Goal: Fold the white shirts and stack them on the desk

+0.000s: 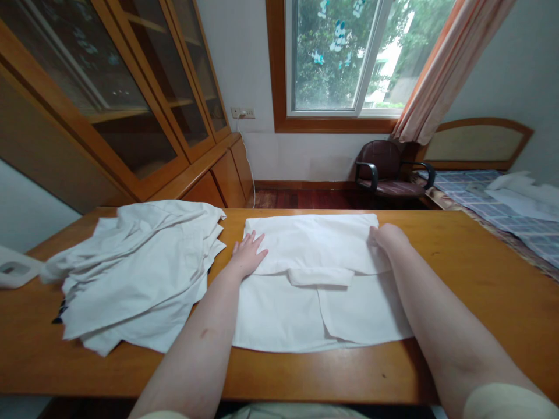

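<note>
Cloth, white and part-folded, is the centre of things: a white garment (305, 314) lies flat on the table (471, 273), its upper part doubled over into a neat band. The left hand (248, 254) rests on that garment's left edge, palm down, fingers spread open and flat. The right hand (388, 237) sits at the garment's far right corner with its fingers curled in. Whether they pinch the cloth or only press it cannot be told.

Judging from the fold, the work goes best with both hands pressing evenly outward from the middle, so that the band lies smooth and its edges stay square with the layer below.

Left of the garment, just beside it, is a loose pile of white clothes (140, 273), and further left a small white device (13, 267). The table is bare orange-brown wood. Beyond the garment stand a dark armchair (384, 171) and a window (336, 52) with a peach curtain (441, 75). A glass-fronted cabinet (131, 116) runs to the far left, a bed (502, 198) to the far right.
</note>
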Motion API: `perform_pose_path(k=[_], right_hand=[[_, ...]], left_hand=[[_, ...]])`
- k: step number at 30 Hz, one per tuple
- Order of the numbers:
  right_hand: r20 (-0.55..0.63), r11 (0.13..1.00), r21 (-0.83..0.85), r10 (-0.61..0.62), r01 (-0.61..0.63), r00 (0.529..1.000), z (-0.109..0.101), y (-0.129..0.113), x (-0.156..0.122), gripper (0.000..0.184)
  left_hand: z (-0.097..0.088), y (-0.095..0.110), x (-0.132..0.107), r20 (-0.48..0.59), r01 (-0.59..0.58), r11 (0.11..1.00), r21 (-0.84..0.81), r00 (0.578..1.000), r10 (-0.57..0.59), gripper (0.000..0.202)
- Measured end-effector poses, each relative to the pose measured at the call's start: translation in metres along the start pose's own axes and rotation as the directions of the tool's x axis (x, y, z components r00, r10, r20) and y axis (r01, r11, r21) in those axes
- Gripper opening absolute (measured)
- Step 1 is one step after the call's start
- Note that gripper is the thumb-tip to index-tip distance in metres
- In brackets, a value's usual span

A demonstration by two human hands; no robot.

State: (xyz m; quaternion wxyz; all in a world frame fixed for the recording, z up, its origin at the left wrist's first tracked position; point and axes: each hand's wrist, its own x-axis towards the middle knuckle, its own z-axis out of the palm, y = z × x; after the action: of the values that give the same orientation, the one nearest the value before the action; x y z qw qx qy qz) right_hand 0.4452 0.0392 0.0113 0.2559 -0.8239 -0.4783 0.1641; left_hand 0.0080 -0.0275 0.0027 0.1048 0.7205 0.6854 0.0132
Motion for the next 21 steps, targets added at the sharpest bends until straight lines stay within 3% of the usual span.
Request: perform_pose_path(k=[3,9,15,21], right_hand=[[-0.121,0.993,-0.075,0.085,-0.095,0.989,0.003,0.000,0.000,0.039],[-0.146,1.000,0.018,0.008,-0.006,0.989,0.005,0.015,0.000,0.035],[-0.100,0.959,0.274,0.104,-0.073,0.990,0.006,0.017,0.013,0.035],[-0.012,0.776,0.622,0.143,-0.104,0.990,0.011,0.019,0.019,0.032]], left_hand=[[-0.001,0.001,-0.001,0.011,0.003,1.000,-0.007,1.000,-0.003,0.061],[-0.004,0.002,-0.002,0.015,0.007,1.000,-0.007,1.000,-0.007,0.061],[-0.002,0.002,-0.001,0.016,0.006,1.000,-0.011,1.000,-0.006,0.061],[0.002,-0.001,0.001,0.006,0.005,1.000,0.004,1.000,-0.005,0.061]])
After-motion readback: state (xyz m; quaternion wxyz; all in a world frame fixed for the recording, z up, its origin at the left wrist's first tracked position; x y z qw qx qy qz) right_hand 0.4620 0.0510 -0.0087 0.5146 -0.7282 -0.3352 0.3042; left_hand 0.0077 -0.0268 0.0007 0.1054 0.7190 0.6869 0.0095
